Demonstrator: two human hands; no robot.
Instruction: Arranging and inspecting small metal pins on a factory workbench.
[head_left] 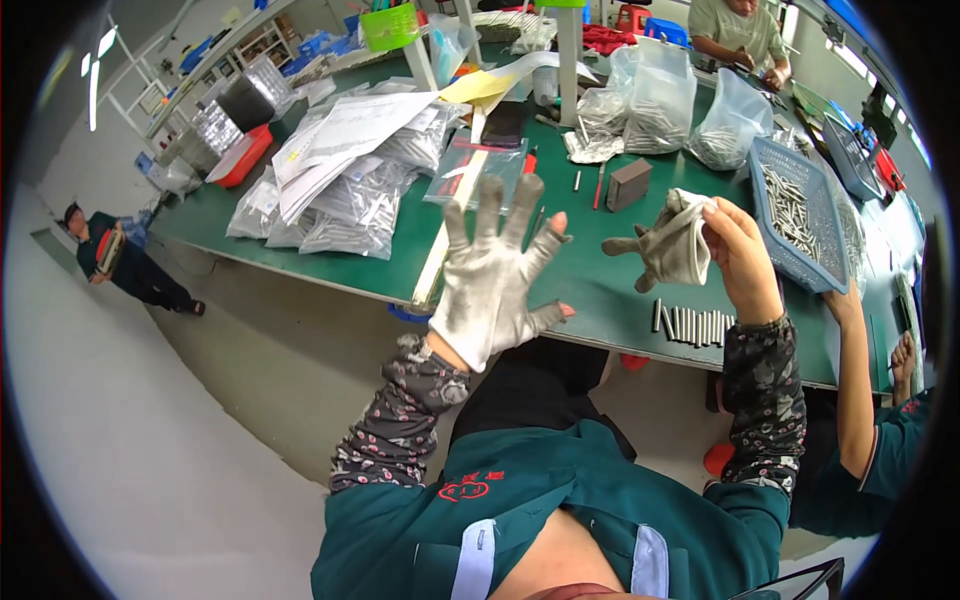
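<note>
My left hand wears a soiled whitish work glove with some fingertips bare. Its fingers are spread and it holds nothing, raised over the front edge of the green table. Bare and to the right, my right hand pinches the cuff of a second grey-white glove, whose fingers dangle toward the left. Below that glove, a row of short metal pins lies near the table's edge. Behind it stands a dark rectangular block, with a red thin tool beside it.
A blue basket of metal pins is at the right, near a co-worker's arm. Bagged parts and papers pile up at the left. Plastic bins stand farther back. One person sits across the table; another stands far left.
</note>
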